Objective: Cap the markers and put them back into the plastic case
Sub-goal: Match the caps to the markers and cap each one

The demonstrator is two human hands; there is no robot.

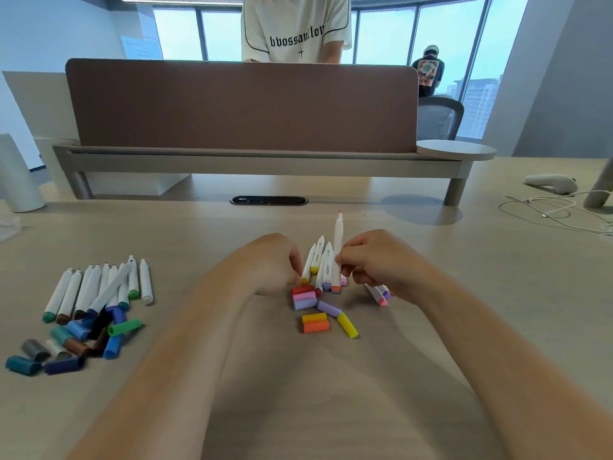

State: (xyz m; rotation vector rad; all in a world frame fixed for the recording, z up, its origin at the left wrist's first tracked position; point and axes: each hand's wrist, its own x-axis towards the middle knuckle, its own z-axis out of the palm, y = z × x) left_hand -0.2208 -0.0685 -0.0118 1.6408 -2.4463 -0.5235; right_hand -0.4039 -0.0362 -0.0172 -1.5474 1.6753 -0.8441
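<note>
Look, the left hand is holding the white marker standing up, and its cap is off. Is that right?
Not quite. The head view shows the right hand holding the white marker standing up. The left hand is down beside the loose markers. The cap is off, as you said.

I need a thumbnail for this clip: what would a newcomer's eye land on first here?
First, the right hand at the centre of the desk, holding an uncapped marker upright, orange tip up, over a small pile of pastel markers. Just in front lie loose warm-coloured caps: red, pink, lilac, yellow and orange. At far left, a row of white markers lies above a heap of dark caps.
</note>
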